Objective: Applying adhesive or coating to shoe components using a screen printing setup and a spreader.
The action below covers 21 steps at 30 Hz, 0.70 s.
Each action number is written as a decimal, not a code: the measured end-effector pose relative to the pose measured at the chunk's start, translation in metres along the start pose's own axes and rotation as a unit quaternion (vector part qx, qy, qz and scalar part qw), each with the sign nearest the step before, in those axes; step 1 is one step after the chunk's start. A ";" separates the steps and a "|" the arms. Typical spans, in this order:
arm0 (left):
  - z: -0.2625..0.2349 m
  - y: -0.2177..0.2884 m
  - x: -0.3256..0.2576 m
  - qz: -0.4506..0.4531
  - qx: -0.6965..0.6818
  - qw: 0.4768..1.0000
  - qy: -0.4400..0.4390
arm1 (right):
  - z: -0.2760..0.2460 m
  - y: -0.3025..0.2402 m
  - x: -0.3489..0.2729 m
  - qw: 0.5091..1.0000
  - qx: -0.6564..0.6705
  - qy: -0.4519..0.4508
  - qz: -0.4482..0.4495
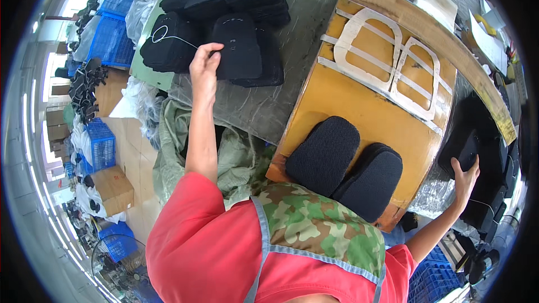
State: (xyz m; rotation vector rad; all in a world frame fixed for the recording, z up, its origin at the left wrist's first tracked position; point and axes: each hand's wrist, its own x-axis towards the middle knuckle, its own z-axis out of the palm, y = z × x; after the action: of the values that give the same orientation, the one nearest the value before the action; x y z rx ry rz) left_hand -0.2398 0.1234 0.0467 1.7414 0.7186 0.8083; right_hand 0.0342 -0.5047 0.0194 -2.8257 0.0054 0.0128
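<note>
The person's red shirt (191, 235) is nearest. A black pad (238, 50) lies over a stack (270, 59) on the table (252, 109); the left hand (205, 73) bends fingers at its edge, whether pinching one cannot tell. The right hand (465, 182) spreads its visible fingers against black pieces (463, 147). Between is a yellow board (387, 126).
</note>
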 end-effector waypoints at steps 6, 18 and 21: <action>0.027 -0.008 0.003 0.044 0.291 0.955 -0.046 | -0.012 -0.029 -0.032 0.977 -0.117 0.148 -0.104; 0.044 -0.018 -0.006 0.152 0.457 0.876 -0.015 | -0.011 -0.176 -0.158 0.943 0.097 -0.148 -0.281; 0.039 -0.011 -0.007 0.119 0.493 0.861 -0.042 | -0.007 -0.178 -0.157 0.944 0.103 -0.114 -0.292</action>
State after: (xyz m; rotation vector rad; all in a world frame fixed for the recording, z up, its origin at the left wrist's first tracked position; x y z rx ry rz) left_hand -0.2136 0.0998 0.0261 2.8144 0.9553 0.5255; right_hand -0.1215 -0.3372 0.0823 -2.4915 -0.8268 0.1911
